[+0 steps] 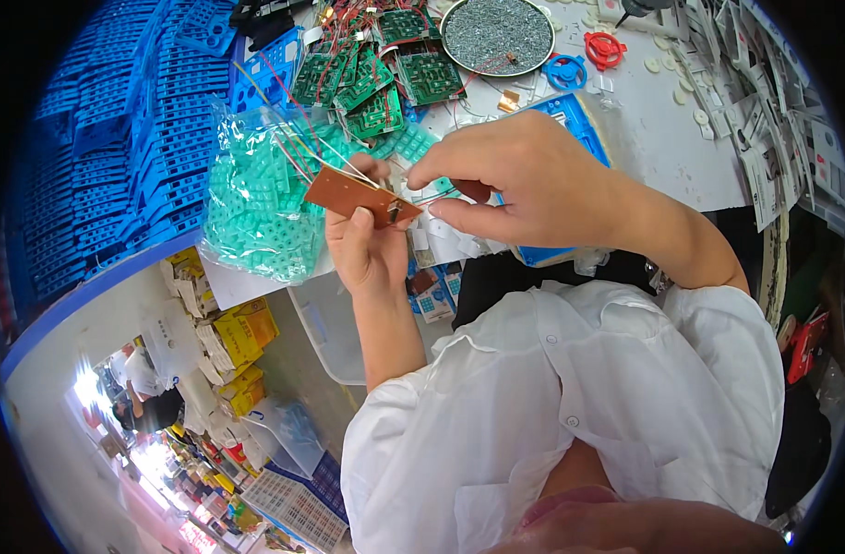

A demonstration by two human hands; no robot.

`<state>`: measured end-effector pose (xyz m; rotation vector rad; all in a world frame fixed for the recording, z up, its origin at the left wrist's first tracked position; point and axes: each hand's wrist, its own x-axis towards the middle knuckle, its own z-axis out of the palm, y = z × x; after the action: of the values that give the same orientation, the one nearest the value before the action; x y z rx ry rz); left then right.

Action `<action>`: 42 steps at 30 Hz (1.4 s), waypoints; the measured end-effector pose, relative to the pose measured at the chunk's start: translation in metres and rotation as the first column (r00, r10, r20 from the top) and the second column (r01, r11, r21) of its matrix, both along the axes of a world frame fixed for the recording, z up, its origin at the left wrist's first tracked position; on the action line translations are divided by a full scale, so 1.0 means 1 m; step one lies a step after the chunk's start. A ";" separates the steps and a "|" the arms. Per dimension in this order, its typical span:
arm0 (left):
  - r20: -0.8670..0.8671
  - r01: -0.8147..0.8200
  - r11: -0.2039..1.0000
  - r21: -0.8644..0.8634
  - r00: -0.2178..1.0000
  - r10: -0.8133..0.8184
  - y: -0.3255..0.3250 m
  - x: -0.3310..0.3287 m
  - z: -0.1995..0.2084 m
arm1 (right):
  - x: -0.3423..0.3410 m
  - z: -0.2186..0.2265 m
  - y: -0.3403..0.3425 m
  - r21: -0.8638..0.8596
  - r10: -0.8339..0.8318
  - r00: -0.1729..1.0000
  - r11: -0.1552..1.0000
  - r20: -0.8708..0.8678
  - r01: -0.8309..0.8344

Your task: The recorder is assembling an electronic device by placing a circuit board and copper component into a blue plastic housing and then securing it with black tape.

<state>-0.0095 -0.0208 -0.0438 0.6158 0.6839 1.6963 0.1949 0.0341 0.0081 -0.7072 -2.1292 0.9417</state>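
My left hand grips a small brown circuit board by its edge, thumb in front and fingers behind. Several thin wires, white, yellow and red, run up and left from the board. Just right of it, my right hand has its thumb and forefinger curled toward dark thin wires at the board's end. Whether those wires sit firmly between the fingertips is too small to tell. Below the right hand lies a blue plastic case, partly covered by that hand and wrist.
A clear bag of green keypads lies left of my hands, beside stacked blue panels. Farther back are green circuit boards, a round tray of screws, a red ring and a blue ring. Pale panels line the right.
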 end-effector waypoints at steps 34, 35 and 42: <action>-0.340 0.569 0.685 -0.455 0.601 -0.724 -0.054 0.075 0.028 | 0.228 0.005 -0.092 -0.334 -0.084 0.899 0.910 0.430 0.245; -0.359 0.594 0.668 -0.449 0.565 -0.743 -0.055 0.080 0.025 | 0.221 -0.007 -0.090 -0.199 -0.178 0.899 0.941 0.399 0.275; -0.451 0.635 0.605 -0.480 0.413 -0.791 -0.063 0.094 0.013 | 0.129 -0.045 -0.077 -0.729 -0.036 0.990 0.680 -0.140 -0.079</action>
<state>0.0845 -0.0842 -0.0310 1.1412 0.8936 0.5226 0.3239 -0.0427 -0.0370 -0.9529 -1.5779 1.8491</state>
